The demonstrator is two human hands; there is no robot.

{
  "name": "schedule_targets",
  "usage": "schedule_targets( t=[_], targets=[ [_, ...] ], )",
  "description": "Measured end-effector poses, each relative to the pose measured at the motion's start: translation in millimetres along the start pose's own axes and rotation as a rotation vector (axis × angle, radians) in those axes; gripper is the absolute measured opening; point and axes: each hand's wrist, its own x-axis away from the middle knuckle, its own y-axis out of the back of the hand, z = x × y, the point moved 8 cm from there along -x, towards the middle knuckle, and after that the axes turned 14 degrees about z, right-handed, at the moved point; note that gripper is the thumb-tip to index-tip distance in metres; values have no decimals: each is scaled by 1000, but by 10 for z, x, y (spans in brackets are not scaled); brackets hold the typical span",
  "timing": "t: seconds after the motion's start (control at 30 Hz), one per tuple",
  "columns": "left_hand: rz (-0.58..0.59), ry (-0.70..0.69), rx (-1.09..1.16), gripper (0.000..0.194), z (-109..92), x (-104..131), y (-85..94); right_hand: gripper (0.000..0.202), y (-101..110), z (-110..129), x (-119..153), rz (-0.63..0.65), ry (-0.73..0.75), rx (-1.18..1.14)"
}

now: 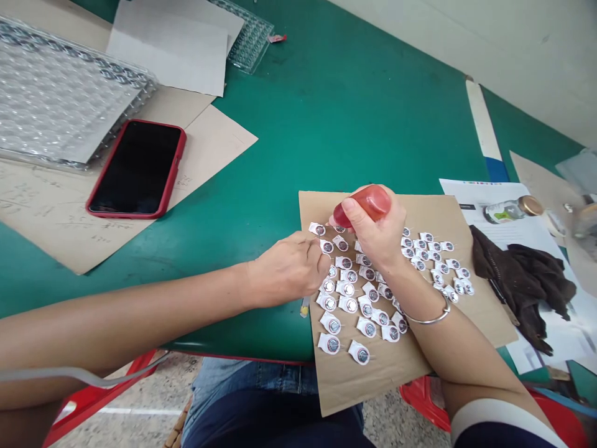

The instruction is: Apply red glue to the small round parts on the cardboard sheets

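Note:
My right hand (385, 233) is wrapped round a red, translucent bottle (366, 204) above the upper part of a brown paper sheet (373, 379). My left hand (293, 264) rests at the sheet's left edge with its fingers curled together; whatever is between the fingertips is hidden. Many small white tabs with round metallic centres lie on the sheet in rough rows, among them one tab (359, 352) near the bottom. A small item with a yellow end (305, 308) lies below my left hand.
A red-cased phone (137, 169) and a clear bubbled tray (60, 93) lie at the left on the green table (326, 112). On the right are a dark cloth (525, 277), a glass jar (508, 210) and papers. A grey cable crosses below my left forearm.

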Motion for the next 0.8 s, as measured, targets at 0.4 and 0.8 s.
schedule_targets(
  t=[0.4, 0.8],
  targets=[
    [8, 4, 18, 20, 18, -12, 22, 26, 11, 162, 24, 25, 117, 100],
    [51, 30, 173, 25, 144, -1, -1, 25, 73, 101, 49, -22, 68, -4]
  ],
)
